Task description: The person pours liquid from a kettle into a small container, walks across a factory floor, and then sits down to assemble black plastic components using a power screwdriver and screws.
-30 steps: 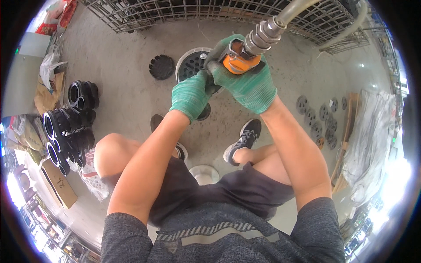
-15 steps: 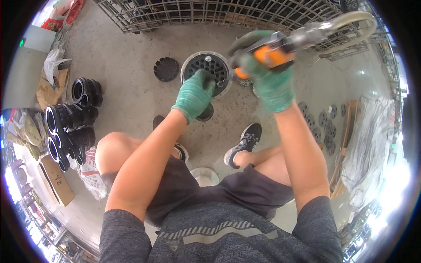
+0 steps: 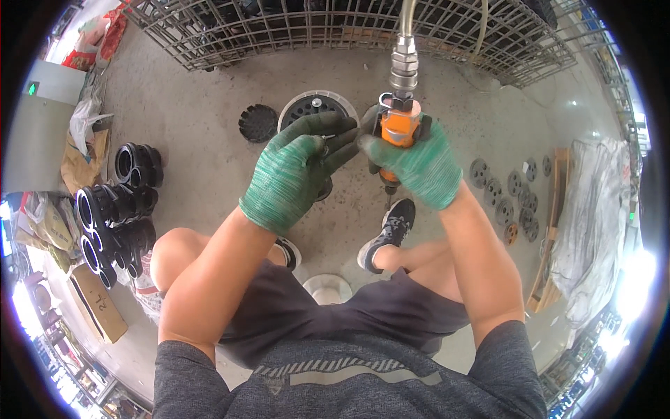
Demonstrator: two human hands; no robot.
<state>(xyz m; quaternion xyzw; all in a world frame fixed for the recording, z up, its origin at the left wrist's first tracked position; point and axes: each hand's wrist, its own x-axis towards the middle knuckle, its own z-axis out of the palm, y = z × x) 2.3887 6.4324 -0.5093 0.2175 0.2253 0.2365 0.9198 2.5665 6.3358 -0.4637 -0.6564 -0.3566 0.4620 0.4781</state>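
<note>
My right hand (image 3: 421,162), in a green glove with dark fingers, grips an orange pneumatic screwdriver (image 3: 400,129). The tool's metal hose fitting points away from me, and its thin bit points back toward my shoe. My left hand (image 3: 289,171), gloved alike, is raised palm-inward with its fingers stretched and apart. Whether a small piece lies by its thumb is too unclear to tell. Behind the left fingers, a round black perforated plate (image 3: 305,108) rests inside a pale rim, partly hidden by that hand. A black toothed ring-like disc (image 3: 258,123) lies to its left.
A wire cage (image 3: 293,45) spans the far side. Black double-ring parts (image 3: 125,202) are stacked at left, near a cardboard box (image 3: 98,304). Several grey discs (image 3: 504,209) lie on the floor at right, beside wooden strips (image 3: 555,230) and grey sheeting (image 3: 597,223).
The screwdriver has swung from pointing at the plate to lying lengthwise, bit toward me, still in my right hand. My left hand has come off the plate, and its fingers have straightened.
</note>
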